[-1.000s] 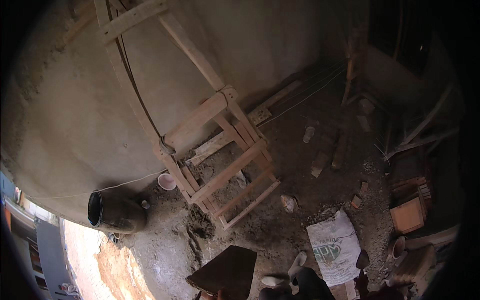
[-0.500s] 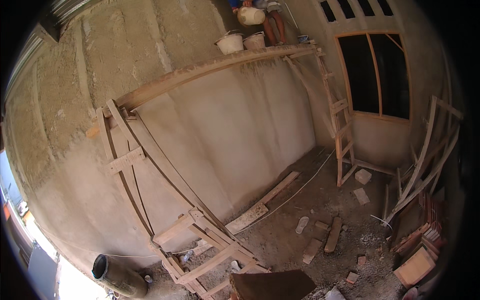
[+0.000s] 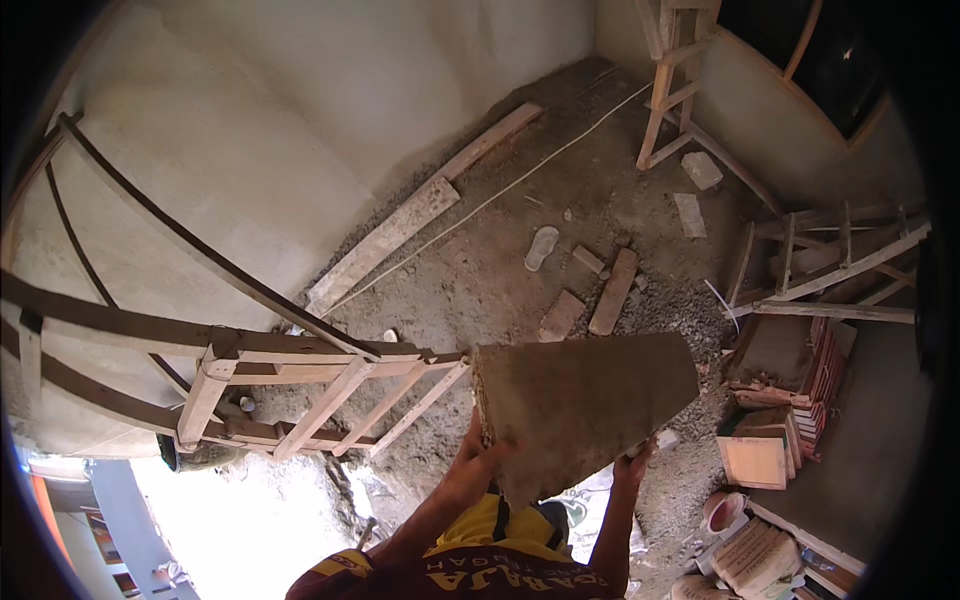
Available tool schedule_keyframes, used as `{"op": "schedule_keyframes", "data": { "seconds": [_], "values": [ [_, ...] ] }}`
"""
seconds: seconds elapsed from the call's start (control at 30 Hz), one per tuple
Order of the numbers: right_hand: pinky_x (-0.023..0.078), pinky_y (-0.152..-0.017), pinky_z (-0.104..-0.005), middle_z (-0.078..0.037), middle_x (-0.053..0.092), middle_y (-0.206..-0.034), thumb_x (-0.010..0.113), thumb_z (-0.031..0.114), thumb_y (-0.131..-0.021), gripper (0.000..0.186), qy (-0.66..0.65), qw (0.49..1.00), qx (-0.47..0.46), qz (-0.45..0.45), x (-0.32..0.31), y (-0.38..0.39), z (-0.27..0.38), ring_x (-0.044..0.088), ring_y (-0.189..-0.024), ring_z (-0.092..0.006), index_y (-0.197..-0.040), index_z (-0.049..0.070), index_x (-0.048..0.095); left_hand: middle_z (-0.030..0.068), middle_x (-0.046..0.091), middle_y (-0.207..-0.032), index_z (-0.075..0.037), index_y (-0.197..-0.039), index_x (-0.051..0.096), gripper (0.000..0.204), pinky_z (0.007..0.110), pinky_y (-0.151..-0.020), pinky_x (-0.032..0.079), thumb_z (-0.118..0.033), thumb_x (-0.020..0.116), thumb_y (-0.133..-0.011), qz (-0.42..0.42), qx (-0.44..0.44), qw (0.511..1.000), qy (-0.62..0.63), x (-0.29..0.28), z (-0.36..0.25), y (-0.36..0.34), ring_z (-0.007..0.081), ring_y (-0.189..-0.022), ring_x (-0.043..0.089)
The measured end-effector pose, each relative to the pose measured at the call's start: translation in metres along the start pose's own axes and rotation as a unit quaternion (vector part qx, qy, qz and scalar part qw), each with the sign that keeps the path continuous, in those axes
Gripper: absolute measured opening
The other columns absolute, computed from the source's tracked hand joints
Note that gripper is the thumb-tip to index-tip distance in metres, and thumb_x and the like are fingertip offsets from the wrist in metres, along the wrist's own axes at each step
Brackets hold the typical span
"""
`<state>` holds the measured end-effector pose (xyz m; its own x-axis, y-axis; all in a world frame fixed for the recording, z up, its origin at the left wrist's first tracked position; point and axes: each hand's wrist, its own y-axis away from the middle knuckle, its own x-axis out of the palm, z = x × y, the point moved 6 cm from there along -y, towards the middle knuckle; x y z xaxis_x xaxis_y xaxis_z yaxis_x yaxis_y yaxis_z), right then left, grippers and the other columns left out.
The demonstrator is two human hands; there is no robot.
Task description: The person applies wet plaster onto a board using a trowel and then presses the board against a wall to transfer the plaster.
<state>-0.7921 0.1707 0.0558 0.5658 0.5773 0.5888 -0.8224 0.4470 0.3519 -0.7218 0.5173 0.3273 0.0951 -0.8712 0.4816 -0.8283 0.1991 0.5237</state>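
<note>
The flat brown board (image 3: 590,410), half a second earlier cut off by the lower rim near six o'clock, had been brought inward to between four and five o'clock. Both hands were now more fully revealed: the left hand (image 3: 474,465) was set at the board's eight o'clock side, the right hand (image 3: 635,461) at its five o'clock edge. With the view turned, the wooden ladder frame (image 3: 325,408) was seen entering from nine o'clock, and a dark red shirt (image 3: 480,568) was shown at six.

Left forearm (image 3: 425,520) slants up rightward, right forearm (image 3: 614,525) rises steeply; left grip (image 3: 476,463) and right grip (image 3: 633,464) grasp, well apart.
</note>
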Motion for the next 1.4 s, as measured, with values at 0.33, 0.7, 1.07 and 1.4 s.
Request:
{"op": "schedule_keyframes", "data": {
  "seconds": [0.33, 0.7, 1.07, 1.4],
  "values": [
    [0.05, -0.063, -0.0232, -0.003, 0.067, -0.121, 0.058, 0.019, -0.106, 0.033, 0.023, 0.979, 0.185, -0.087, 0.131, -0.211, -0.077, 0.062, -0.087, -0.0068, -0.135, 0.004, 0.059, 0.0175, 0.055, -0.143, 0.003, -0.154, 0.034, 0.079, 0.041, -0.109, 0.048, -0.013, 0.069, -0.084, -0.144, -0.04, 0.989, 0.01, -0.077, -0.166, -0.217, 0.0295, -0.131, 0.057],
    [0.059, -0.073, -0.026, -0.005, 0.063, -0.122, 0.07, 0.005, -0.097, 0.036, 0.086, 0.958, 0.257, -0.094, 0.502, -0.5, -0.222, 0.066, -0.102, -0.0146, -0.13, 0.007, 0.055, 0.0154, 0.06, -0.137, 0.002, -0.15, 0.042, 0.07, 0.043, -0.103, 0.053, -0.017, 0.07, -0.088, -0.286, 0.042, 0.948, 0.131, -0.223, -0.329, -0.414, 0.0297, -0.125, 0.06],
    [0.054, -0.101, -0.0371, -0.011, 0.058, -0.135, 0.072, 0.004, -0.094, 0.056, 0.212, 0.928, 0.307, -0.018, 0.73, -0.902, -0.57, 0.059, -0.125, -0.0236, -0.144, 0.003, 0.047, 0.0199, 0.046, -0.153, -0.002, -0.158, 0.03, 0.072, 0.051, -0.116, 0.044, -0.032, 0.063, -0.101, -0.374, 0.011, 0.899, 0.229, -0.451, -0.376, -0.835, 0.0369, -0.14, 0.048],
    [0.053, -0.068, -0.032, -0.005, 0.063, -0.117, 0.073, 0.006, -0.095, 0.034, 0.218, 0.928, 0.301, 0.023, 0.812, -1.115, -0.87, 0.065, -0.097, -0.0174, -0.125, 0.01, 0.059, 0.0153, 0.058, -0.142, 0.002, -0.149, 0.043, 0.062, 0.047, -0.107, 0.052, -0.031, 0.065, -0.101, -0.357, 0.049, 0.895, 0.262, -0.705, -0.393, -1.13, 0.0296, -0.129, 0.059]
  ]
}}
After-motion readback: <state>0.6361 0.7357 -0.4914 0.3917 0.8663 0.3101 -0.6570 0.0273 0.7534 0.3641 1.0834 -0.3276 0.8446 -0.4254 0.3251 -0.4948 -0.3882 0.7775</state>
